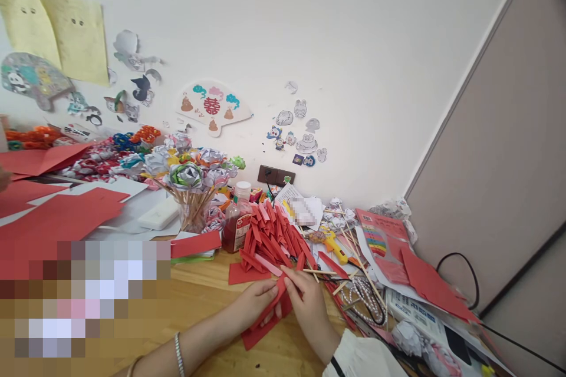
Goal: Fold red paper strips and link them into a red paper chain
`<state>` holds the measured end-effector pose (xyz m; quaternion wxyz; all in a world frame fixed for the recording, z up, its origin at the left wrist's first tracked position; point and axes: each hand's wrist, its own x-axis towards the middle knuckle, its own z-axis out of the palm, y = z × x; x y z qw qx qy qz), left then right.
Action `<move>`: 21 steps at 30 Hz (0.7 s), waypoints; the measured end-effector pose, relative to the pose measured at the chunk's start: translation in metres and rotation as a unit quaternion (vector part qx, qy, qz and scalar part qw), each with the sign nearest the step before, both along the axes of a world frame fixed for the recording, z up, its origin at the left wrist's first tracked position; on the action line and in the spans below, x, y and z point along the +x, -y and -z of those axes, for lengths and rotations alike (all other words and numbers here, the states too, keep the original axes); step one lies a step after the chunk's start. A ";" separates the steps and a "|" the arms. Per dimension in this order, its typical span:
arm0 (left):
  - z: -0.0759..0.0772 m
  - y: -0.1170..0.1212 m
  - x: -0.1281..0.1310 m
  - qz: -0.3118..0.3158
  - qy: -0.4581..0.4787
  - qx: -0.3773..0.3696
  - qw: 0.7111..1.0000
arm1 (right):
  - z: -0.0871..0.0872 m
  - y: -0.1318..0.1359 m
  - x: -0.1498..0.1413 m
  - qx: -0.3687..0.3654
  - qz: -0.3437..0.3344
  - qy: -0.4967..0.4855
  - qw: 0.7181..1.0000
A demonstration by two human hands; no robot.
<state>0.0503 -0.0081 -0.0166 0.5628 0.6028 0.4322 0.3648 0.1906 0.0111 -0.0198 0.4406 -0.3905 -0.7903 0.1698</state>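
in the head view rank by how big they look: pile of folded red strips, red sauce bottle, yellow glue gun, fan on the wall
1. pile of folded red strips
2. fan on the wall
3. red sauce bottle
4. yellow glue gun
The last two look close in size, so their order is unsure.

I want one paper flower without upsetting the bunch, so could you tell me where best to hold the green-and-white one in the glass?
Pinch the green-and-white flower by its wooden stick just below the head, coming from the front. The paper head looks easy to crush, and the sticks fan up out of the glass, so lift along that slant.
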 end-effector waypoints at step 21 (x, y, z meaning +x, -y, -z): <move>0.011 -0.002 -0.001 0.050 0.050 -0.055 0.996 | -0.001 0.003 -0.004 -0.082 -0.008 -0.081 0.993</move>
